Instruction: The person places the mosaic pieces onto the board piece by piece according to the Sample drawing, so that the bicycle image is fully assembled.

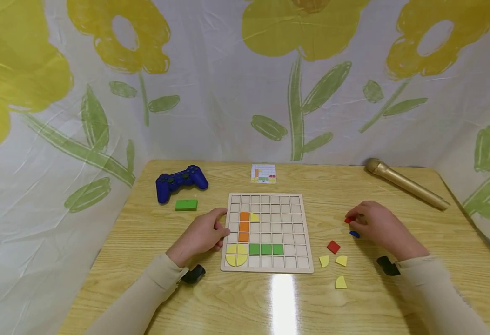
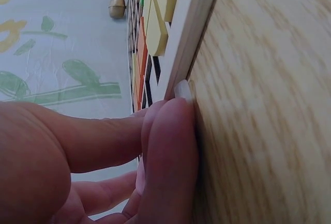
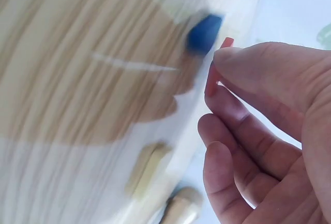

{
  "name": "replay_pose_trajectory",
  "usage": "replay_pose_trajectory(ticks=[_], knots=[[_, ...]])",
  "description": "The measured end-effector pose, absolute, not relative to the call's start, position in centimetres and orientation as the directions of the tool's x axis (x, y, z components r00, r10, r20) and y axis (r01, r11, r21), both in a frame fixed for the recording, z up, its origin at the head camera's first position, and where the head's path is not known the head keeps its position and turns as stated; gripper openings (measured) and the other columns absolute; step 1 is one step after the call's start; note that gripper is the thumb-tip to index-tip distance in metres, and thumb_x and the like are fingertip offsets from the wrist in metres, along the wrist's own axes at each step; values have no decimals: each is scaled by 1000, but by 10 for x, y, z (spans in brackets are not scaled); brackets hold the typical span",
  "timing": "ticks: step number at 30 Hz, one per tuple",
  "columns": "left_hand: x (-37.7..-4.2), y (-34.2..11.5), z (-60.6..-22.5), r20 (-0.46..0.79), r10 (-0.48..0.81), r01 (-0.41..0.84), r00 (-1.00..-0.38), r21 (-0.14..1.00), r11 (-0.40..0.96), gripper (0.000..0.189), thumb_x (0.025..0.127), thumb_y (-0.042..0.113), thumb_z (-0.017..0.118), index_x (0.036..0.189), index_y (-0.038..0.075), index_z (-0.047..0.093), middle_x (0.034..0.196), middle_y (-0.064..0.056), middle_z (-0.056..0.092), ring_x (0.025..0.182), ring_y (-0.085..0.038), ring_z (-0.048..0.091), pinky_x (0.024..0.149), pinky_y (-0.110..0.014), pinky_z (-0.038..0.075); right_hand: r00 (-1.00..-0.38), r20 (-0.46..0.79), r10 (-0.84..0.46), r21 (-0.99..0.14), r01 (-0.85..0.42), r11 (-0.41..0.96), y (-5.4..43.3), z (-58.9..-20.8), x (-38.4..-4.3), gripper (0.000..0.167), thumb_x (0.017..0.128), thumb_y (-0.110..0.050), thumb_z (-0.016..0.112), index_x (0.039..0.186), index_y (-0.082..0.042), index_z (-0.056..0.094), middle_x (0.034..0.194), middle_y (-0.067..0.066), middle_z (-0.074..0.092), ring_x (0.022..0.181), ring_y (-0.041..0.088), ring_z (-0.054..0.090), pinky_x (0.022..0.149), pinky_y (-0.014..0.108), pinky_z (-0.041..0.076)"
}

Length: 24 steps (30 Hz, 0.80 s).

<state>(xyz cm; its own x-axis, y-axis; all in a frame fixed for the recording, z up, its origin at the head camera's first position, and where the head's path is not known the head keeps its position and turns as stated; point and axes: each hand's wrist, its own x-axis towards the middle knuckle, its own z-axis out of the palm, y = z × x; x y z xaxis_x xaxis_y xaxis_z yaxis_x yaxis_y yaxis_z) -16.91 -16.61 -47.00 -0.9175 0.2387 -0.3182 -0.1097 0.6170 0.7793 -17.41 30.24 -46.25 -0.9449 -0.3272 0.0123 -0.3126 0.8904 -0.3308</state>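
At the left edge of a wooden grid board [image 1: 307, 260], my left hand [image 1: 200, 232] touches the frame with thumb and index finger, which lie apart along it. In the left wrist view its fingertips rest against the frame's side, low by the table. My right hand [image 1: 376, 228] pinches a small red tile [image 3: 226, 43] between thumb and fingers, just above the table. Near those fingers lies a blue tile [image 1: 354, 234]. The board holds orange squares [image 1: 244, 226], green squares [image 1: 266, 249], a yellow circle of quarter tiles [image 1: 236, 255] and one yellow quarter tile [image 1: 254, 217].
Between board and right hand lie a red square [image 1: 333, 246] and yellow quarter tiles [image 1: 340, 283]. Behind the board is a printed pattern card [image 1: 263, 173]. A blue game controller [image 1: 182, 181] and green block [image 1: 186, 205] lie left, a gold microphone [image 1: 408, 184] back right.
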Motion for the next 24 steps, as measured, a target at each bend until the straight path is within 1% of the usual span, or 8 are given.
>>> replay_pose_trajectory(ticks=[5,8,13,17,19,24], knots=[[-169,-167,-470,-315,242,-106,-918,782,615,66,105,10,71,165,12,43,91,-9,66,66,-20,65,61,-32,60,-923,64,-380,-313,-381,870,271,-457,-168,8,95,-12,83,103,-11,83,101,4,74,93,22,67,86,47,60],[-169,-167,-469,-316,244,-105,-917,782,615,67,105,11,71,165,12,43,91,-9,66,65,-19,65,61,-32,59,-908,87,-411,-314,-416,853,249,-455,-161,9,95,-12,83,104,-10,83,102,2,74,96,22,67,86,46,61],[-170,-167,-469,-312,246,-98,-918,778,621,67,105,11,71,165,12,42,90,-9,66,65,-19,65,61,-32,58,-879,129,-460,-332,-475,815,216,-458,-152,9,95,-13,83,104,-13,84,105,-1,73,98,16,66,85,39,61],[-170,-167,-469,-319,240,-107,-917,776,621,67,105,11,72,165,12,43,91,-9,66,65,-19,65,61,-32,60,-862,149,-485,-349,-504,790,196,-460,-148,7,95,-14,84,102,-15,84,105,-4,74,101,16,66,86,37,61],[-170,-167,-468,-321,238,-111,-917,776,621,67,104,11,72,165,12,43,92,-9,66,66,-19,65,62,-32,61,-857,149,-493,-345,-512,787,188,-460,-146,9,94,-15,86,103,-15,84,105,-4,73,103,16,66,87,36,62],[-170,-166,-470,-320,236,-110,-918,775,623,67,104,11,72,164,11,44,92,-9,66,66,-20,66,61,-32,61,-847,139,-513,-345,-527,777,174,-460,-142,12,93,-14,87,105,-15,83,104,-5,71,100,13,64,84,31,62]])
